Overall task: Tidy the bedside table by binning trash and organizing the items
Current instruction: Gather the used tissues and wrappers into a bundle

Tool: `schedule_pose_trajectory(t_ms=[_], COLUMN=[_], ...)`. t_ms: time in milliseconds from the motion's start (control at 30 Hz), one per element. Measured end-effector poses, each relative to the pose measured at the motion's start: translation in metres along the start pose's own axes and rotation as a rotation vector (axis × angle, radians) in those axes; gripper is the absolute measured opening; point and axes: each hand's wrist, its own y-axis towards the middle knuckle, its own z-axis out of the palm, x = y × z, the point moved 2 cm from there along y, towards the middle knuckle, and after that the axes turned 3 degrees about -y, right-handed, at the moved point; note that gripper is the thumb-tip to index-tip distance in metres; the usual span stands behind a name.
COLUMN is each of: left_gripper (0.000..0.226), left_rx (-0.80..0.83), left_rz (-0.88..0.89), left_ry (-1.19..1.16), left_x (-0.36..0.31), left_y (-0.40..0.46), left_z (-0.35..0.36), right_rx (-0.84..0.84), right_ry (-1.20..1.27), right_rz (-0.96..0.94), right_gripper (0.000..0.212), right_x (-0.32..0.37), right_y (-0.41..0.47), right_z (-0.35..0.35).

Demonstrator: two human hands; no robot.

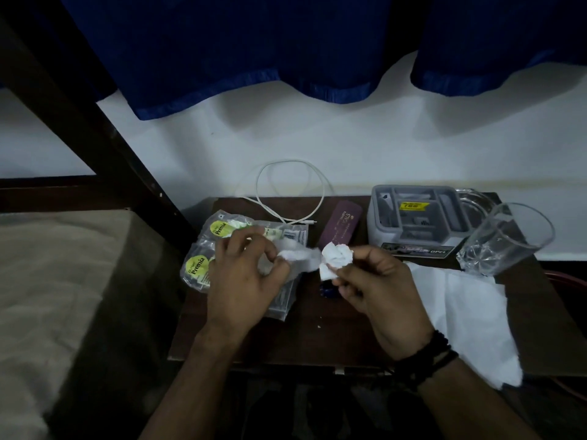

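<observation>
Both hands hover over the dark wooden bedside table (311, 338). My right hand (378, 290) pinches a crumpled white tissue ball (337, 257). My left hand (244, 274) grips a second white tissue (298, 255) that stretches toward the ball. Clear plastic Premia packets (209, 249) lie under the left hand. A small blue wrapper (327, 292) peeks out below the right fingers. A flat white tissue sheet (473, 312) drapes over the table's right front.
A looped white cable (287, 192) lies at the back, beside a purple case (341, 228). A grey plastic box (416, 220) and a clear glass tumbler (505, 239) stand at the back right. A bed (47, 281) is on the left; blue curtains (254, 52) hang above.
</observation>
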Motion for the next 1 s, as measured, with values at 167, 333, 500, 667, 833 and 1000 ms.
schedule_pose_trajectory(t_ms=[167,333,500,667,833,1000], left_gripper=[0.015,0.02,0.018,0.034,0.015,0.016], left_rx=[-0.021,0.071,0.06,0.057,0.223,0.311], left_rz=[-0.134,-0.269,-0.658,-0.483,-0.439,-0.858], left_ry=[-0.421,-0.649,-0.906,-0.806,-0.778,-1.037], left_x=[-0.033,-0.051,-0.045,-0.054,-0.059,-0.051], left_y=[0.0,-0.004,-0.004,-0.007,-0.006,-0.006], left_z=[-0.006,0.001,0.008,0.007,0.01,0.008], right_rx=[0.037,0.154,0.021,-0.139,-0.134,-0.077], right_ry=[-0.044,0.084,0.144,-0.046,-0.034,0.183], right_rz=[-0.117,0.137,0.116,-0.11,-0.135,-0.002], right_gripper=[0.009,0.016,0.011,0.017,0.023,0.02], right_x=[0.003,0.0,-0.001,-0.002,0.003,0.002], right_y=[-0.004,-0.004,0.001,0.005,0.006,0.006], right_z=[0.008,0.007,-0.002,-0.002,-0.005,-0.004])
